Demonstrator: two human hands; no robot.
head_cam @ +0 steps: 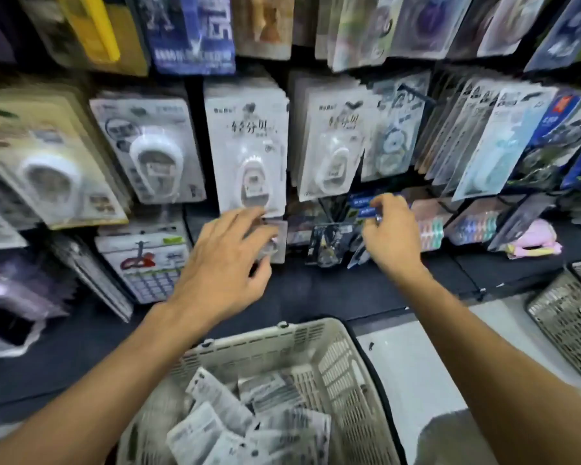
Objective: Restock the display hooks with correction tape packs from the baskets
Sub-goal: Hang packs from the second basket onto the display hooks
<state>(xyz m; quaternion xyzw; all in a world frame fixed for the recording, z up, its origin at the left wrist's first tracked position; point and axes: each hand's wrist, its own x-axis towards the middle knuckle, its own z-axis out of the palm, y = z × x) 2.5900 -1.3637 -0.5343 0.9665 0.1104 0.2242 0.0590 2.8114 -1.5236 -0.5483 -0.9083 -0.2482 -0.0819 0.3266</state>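
— At the bottom centre of the frame, how full is the basket [332, 344]?

— Plenty left. Loose correction tape packs [215, 427] lie heaped in it, so I'd judge the restocking far from finished. A second mesh basket [564, 317] shows at the right edge; its contents are too blurred to name.

— And the hooks?

— Across the middle of the frame the rows look well stocked: a white pack [249, 156] hangs at centre, a similar one [332, 152] just to its right. The lower row, where both hands are working, looks thinner.

— What do the hands have?

— The left hand [228, 263], centre frame, has its fingers spread and slightly bent against a clear pack [275, 243] just under the white one; whether it truly grips it, I cannot tell. The right hand [389, 229], a little right of centre, has its fingertips pinched on a blue-topped pack [366, 209] in the lower row.

— So, what stage?

— Probably hanging or straightening packs on the lower hooks, many basket trips remaining.
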